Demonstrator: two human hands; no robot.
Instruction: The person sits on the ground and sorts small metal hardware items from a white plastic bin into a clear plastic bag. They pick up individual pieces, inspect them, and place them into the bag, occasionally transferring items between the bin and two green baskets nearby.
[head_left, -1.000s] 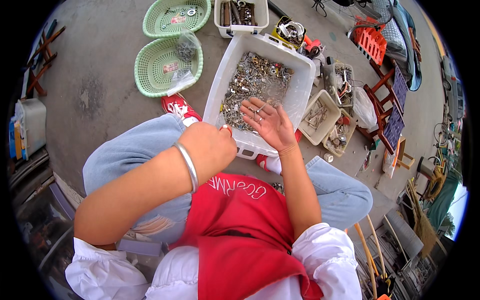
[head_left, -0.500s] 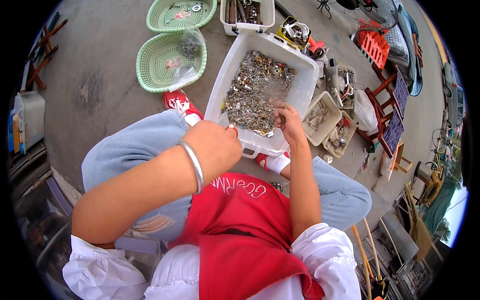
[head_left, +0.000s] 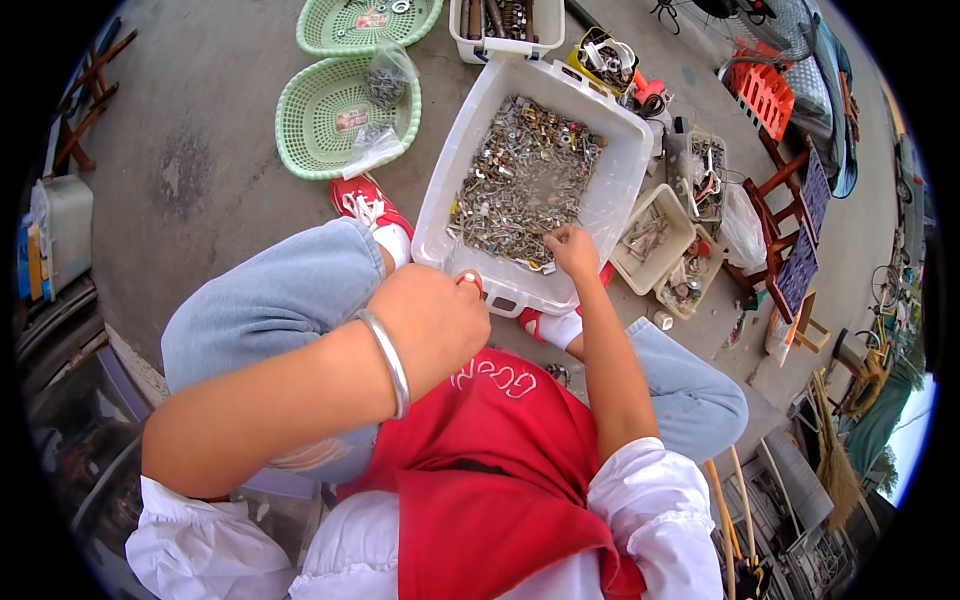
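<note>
A translucent white plastic bin (head_left: 440, 200) stands on the ground between my feet. In it lies a heap of mixed small screws, nuts and metal fittings (head_left: 525, 175). My right hand (head_left: 573, 251) is over the bin's near right part, at the heap's edge, its fingers pinched together; whatever sits between them is too small to make out. At the bin's near left corner my left hand (head_left: 430, 315) is closed in a fist, back of the hand up. A silver bangle (head_left: 386, 362) circles its wrist, and a small red band shows by the thumb. The fist's contents are hidden.
Two green plastic baskets (head_left: 300, 125) stand at the far left, with bagged screws in the nearer one. Behind the bin is a white box (head_left: 555, 35) of rusty bolts. Small cream tubs (head_left: 640, 275) of parts, a yellow container (head_left: 590, 72) and folding chairs (head_left: 790, 250) are on the right.
My right hand has drawn back slightly toward the near edge of the heap, its fingers closer together. My left fist stays nearly in place. The whole view has shifted a little.
</note>
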